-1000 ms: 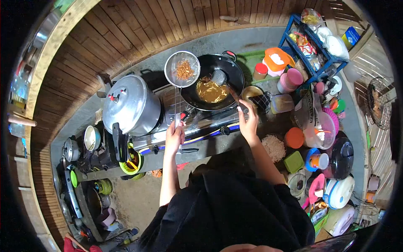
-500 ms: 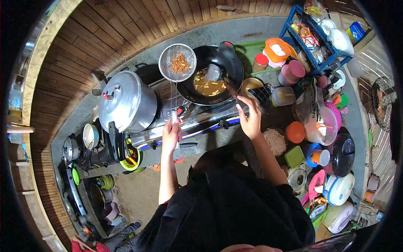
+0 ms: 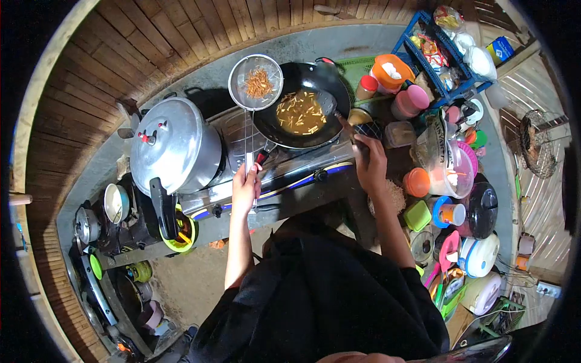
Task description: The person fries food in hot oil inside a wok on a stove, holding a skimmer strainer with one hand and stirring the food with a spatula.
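My left hand is closed round the handle of a wire mesh strainer, held up beside the wok's left rim. Brown fried strips lie in its mesh bowl. My right hand grips the wooden handle of a spatula, whose dark slotted blade is at the right side of the wok. The black wok sits on the stove. Pale yellow strips float in the oil inside it.
A large pressure cooker stands left of the wok. To the right are an orange bowl, a red-lidded jar, a blue rack, and several plastic tubs. A green-yellow basin sits at the counter's left front.
The spatula blade has moved from above the middle of the oil to the wok's right side, and my right hand has shifted slightly. The strainer stays nearly in place. The view has shifted slightly.
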`<state>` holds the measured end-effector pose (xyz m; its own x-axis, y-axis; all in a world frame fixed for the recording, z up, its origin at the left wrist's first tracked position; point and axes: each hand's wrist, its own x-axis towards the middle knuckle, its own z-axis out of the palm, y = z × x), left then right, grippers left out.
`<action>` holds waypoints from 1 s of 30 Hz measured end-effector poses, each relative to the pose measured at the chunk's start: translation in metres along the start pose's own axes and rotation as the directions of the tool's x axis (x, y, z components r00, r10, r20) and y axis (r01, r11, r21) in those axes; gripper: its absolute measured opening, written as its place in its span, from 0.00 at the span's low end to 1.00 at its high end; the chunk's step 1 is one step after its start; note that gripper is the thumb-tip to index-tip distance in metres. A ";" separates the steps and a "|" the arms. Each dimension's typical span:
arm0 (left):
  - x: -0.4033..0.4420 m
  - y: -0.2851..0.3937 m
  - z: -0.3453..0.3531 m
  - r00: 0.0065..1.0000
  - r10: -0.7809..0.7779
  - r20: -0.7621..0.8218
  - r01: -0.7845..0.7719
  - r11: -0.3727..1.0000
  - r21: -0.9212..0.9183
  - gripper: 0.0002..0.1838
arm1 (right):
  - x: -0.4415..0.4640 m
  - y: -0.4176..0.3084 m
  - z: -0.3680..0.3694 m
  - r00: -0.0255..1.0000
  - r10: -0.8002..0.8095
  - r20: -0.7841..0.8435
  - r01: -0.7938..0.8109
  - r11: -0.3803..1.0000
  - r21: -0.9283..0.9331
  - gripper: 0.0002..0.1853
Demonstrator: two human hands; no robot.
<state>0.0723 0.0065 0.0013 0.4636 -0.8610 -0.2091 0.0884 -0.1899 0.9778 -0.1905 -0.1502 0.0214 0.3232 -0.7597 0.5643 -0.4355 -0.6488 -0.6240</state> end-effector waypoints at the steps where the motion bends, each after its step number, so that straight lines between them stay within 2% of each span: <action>1: 0.001 0.000 -0.004 1.000 -0.006 0.007 0.006 1.000 -0.003 0.11 | 0.000 -0.007 0.000 1.000 -0.006 0.001 0.006 1.000 -0.009 0.16; 4: 0.003 0.001 -0.015 1.000 -0.011 0.018 0.012 0.999 -0.031 0.11 | 0.007 -0.028 -0.001 0.998 -0.005 0.064 0.003 1.000 0.024 0.16; 10: 0.009 -0.002 -0.033 0.999 0.006 0.033 -0.005 1.000 -0.006 0.10 | 0.055 -0.046 -0.004 0.988 -0.026 0.152 0.051 0.986 -0.158 0.13; 14: 0.009 0.003 -0.040 0.997 -0.013 0.079 0.016 0.999 -0.038 0.10 | 0.069 -0.055 -0.003 0.982 0.023 0.189 0.029 0.963 -0.267 0.13; 16: 0.009 0.002 -0.042 0.996 -0.024 0.092 0.029 0.998 -0.053 0.10 | 0.071 -0.065 -0.005 0.971 0.128 0.203 -0.055 0.942 -0.331 0.12; 17: 0.010 0.002 -0.043 0.996 -0.020 0.093 0.024 0.999 -0.046 0.09 | 0.069 -0.064 -0.004 0.970 0.132 0.205 -0.056 0.940 -0.337 0.12; 19: 0.013 0.002 -0.044 0.994 -0.024 0.104 0.029 0.998 -0.047 0.09 | 0.062 -0.058 -0.007 0.980 0.131 0.153 -0.095 0.970 -0.223 0.11; 20: 0.015 0.001 -0.044 0.994 -0.026 0.109 0.032 0.998 -0.047 0.09 | 0.057 -0.057 -0.008 0.979 0.135 0.151 -0.099 0.969 -0.226 0.11; 22: 0.016 0.000 -0.045 0.991 -0.013 0.135 0.024 0.996 -0.080 0.09 | 0.047 -0.057 -0.010 0.934 0.329 0.139 -0.321 0.944 -0.080 0.10; 23: 0.017 0.000 -0.047 0.991 -0.012 0.136 0.023 0.996 -0.082 0.09 | 0.043 -0.059 -0.010 0.917 0.380 0.119 -0.376 0.925 -0.056 0.10; 24: 0.017 0.000 -0.048 0.990 -0.006 0.142 0.017 0.997 -0.073 0.09 | 0.039 -0.060 -0.008 0.919 0.375 0.119 -0.371 0.927 -0.058 0.10; 26: 0.017 0.000 -0.049 0.990 0.002 0.140 0.008 0.997 -0.072 0.09 | 0.032 -0.058 -0.002 0.896 0.439 0.073 -0.445 0.887 0.125 0.10; 30: 0.014 -0.004 -0.051 0.988 0.003 0.155 0.011 0.996 -0.086 0.09 | 0.019 -0.045 0.021 0.906 0.421 0.040 -0.418 0.878 0.231 0.10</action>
<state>0.1237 0.0194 -0.0045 0.3219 -0.9241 -0.2060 0.1685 -0.1581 0.9729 -0.1474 -0.1363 0.0487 0.1430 -0.9633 0.2272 -0.3235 -0.2624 -0.9091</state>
